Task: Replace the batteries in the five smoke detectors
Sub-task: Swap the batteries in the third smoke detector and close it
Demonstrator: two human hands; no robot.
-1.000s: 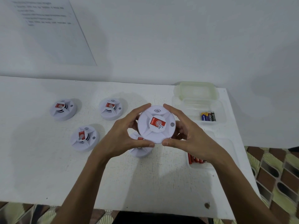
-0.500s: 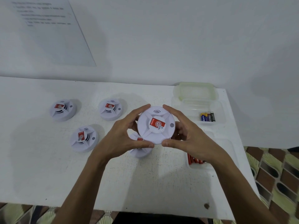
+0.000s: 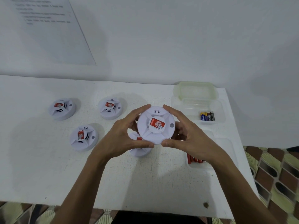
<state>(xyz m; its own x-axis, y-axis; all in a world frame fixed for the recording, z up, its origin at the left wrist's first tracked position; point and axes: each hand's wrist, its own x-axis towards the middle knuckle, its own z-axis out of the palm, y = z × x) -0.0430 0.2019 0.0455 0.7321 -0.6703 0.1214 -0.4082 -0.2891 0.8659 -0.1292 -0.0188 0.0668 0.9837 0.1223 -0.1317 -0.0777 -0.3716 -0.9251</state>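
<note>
Head view: a round white plastic smoke detector with a red label (image 3: 156, 125) is held up above the white table (image 3: 129, 183), face toward the camera. The left hand (image 3: 123, 138) and right hand (image 3: 189, 138) each curl round its rim. The thumbs press the near edge and the forefingers hook over the far edge.

Directly beneath the hands, a second white smoke detector (image 3: 139, 151) lies on the table, mostly hidden by the left thumb and the held unit. Three more matching detectors lie face up to the left. One is near (image 3: 84, 137) and two are further back (image 3: 110, 108) (image 3: 62, 109), all apart from one another.

To the right, a clear plastic tray (image 3: 218, 110) holds a few dark and yellow batteries (image 3: 207, 116), and a pale green lid (image 3: 195, 90) rests at its far end. Nearer, a second clear tray (image 3: 229, 147) holds red batteries (image 3: 195, 160), which the right wrist partly covers.

A printed sheet of paper (image 3: 48, 29) hangs on the white wall behind. Patterned brown and yellow floor tiles (image 3: 275, 175) show past the table's right edge.
</note>
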